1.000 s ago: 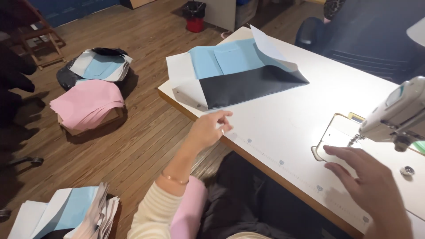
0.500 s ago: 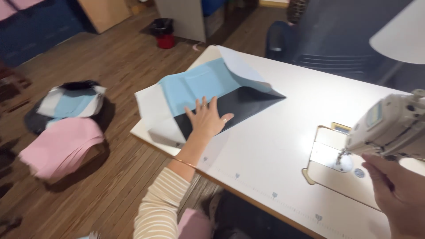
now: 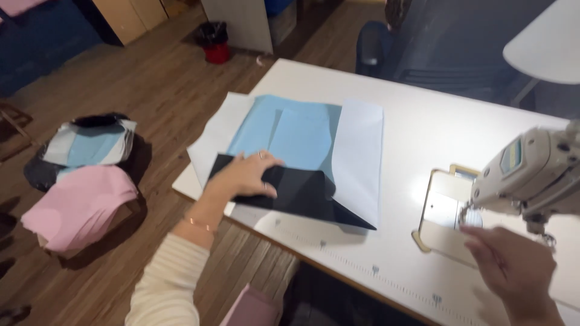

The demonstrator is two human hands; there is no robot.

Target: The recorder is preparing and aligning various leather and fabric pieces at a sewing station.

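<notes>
A small red plastic bucket is seen on the wooden floor; a pink folded fabric pile lies nearby.

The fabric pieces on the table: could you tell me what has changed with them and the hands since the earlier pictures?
The left hand reached out from the table edge and now lies on the black piece of the fabric stack. The right hand stayed by the sewing machine. The table and floor piles are unchanged.
</notes>
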